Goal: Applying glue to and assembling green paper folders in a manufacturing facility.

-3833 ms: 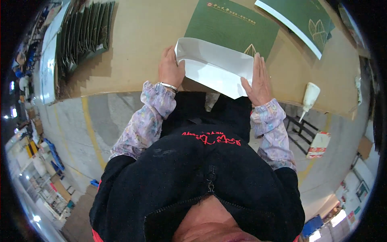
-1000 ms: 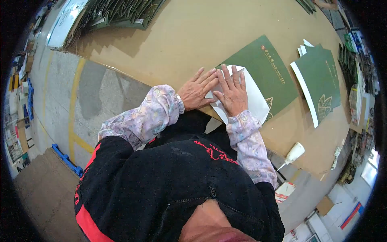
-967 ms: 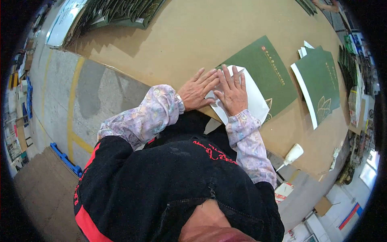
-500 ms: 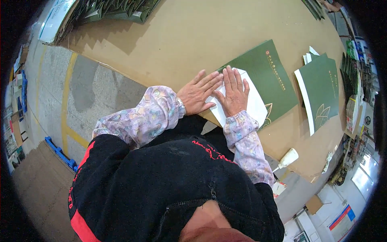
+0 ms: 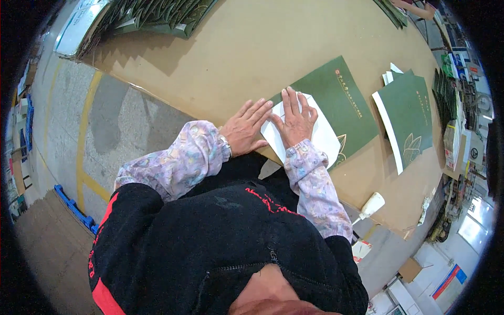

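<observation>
Remotely, I see the left hand (image 5: 247, 127) and right hand (image 5: 298, 125) palm-down and outstretched at the bench (image 5: 236, 58)'s near edge — presumably keeping the white panel (image 5: 323, 137) flat.

Your left hand (image 5: 244, 128) and right hand (image 5: 297, 123), which earlier held opposite ends of a white paper piece (image 5: 325, 139) standing open like a tray, have come together at its left part, and the paper now lies folded down flat with your right palm over it. In the last half second your left hand has slid a little to the left, opening a gap between its fingertips and your right fingers, though whether it still touches the paper's edge is hard to tell.
</observation>
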`<act>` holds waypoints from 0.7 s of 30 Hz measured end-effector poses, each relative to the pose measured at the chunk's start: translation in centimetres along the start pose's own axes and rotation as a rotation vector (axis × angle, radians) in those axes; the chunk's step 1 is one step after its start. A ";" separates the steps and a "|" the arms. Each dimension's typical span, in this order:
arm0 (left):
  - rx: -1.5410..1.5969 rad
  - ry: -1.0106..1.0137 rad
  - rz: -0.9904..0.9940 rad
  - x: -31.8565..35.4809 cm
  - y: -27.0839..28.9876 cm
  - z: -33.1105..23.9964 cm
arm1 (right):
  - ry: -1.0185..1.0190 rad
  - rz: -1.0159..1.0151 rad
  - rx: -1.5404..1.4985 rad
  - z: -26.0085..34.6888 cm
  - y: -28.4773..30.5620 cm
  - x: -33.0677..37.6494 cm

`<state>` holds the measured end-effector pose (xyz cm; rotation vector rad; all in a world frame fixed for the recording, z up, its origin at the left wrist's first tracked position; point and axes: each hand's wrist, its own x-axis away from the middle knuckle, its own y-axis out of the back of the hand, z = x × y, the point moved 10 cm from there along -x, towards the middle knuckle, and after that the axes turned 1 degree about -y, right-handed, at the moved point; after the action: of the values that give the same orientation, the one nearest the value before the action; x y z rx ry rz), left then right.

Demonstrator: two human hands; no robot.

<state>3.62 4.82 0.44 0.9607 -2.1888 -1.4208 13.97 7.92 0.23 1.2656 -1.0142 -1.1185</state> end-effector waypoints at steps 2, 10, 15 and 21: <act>0.071 -0.026 0.004 0.6 0.1 -0.1 | -0.036 -0.014 -0.029 -0.2 -0.6 0.4; 0.001 -0.149 -0.035 -5.3 0.7 0.6 | 0.049 0.005 -0.095 -0.4 -1.2 1.4; -0.123 -0.118 0.078 -4.4 -1.0 0.4 | 0.058 -0.090 -0.313 -2.1 5.0 5.5; -0.128 -0.012 0.039 -3.3 -0.2 0.0 | -0.235 -0.222 -0.260 -9.8 7.7 15.1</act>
<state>5.98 7.08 0.50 0.8623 -2.0853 -1.5310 26.83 -5.21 6.89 1.0715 -0.8779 -1.5470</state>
